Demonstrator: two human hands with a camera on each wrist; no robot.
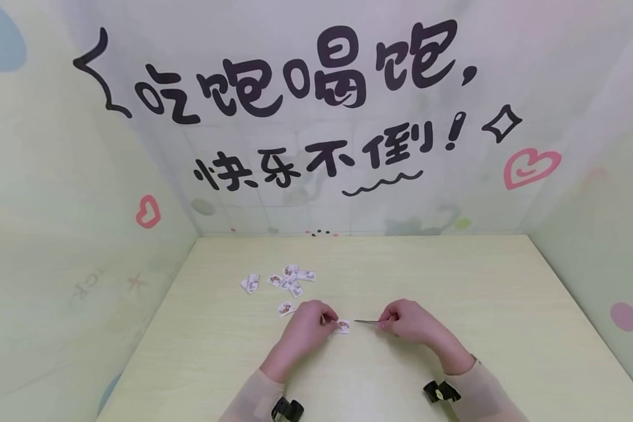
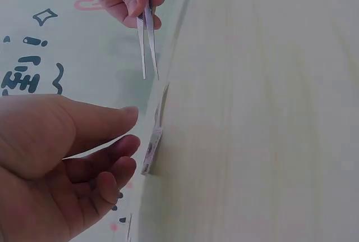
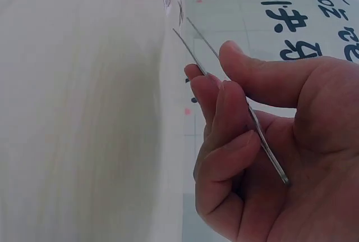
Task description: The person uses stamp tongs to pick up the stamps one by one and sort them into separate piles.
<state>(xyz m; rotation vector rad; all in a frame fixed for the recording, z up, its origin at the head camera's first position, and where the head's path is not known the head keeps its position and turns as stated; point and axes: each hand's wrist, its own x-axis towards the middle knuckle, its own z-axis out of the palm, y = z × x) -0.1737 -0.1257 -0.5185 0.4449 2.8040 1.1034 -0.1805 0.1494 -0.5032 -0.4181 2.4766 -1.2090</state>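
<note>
A pair of metal tweezers (image 1: pixel 366 321) is held in my right hand (image 1: pixel 408 321), between the thumb and curled fingers. Their two tips stand slightly apart in the right wrist view and point left. Left of the tips, apart from them, a small white paper piece with a coloured print (image 1: pixel 343 327) lies on the table. My left hand (image 1: pixel 308 323) is beside that piece's left edge. In the left wrist view the left thumb (image 2: pixel 106 124) and fingers are loosely bent with a gap between them and nothing held. Whether a fingertip touches the paper, I cannot tell.
Another printed piece (image 1: pixel 286 309) lies just behind my left hand. Farther back is a loose, overlapping group of similar pieces (image 1: pixel 290 271), with a small pair (image 1: pixel 251 284) to its left. Printed walls (image 1: pixel 316 217) border the pale wooden table (image 1: pixel 453 275) at the back and sides.
</note>
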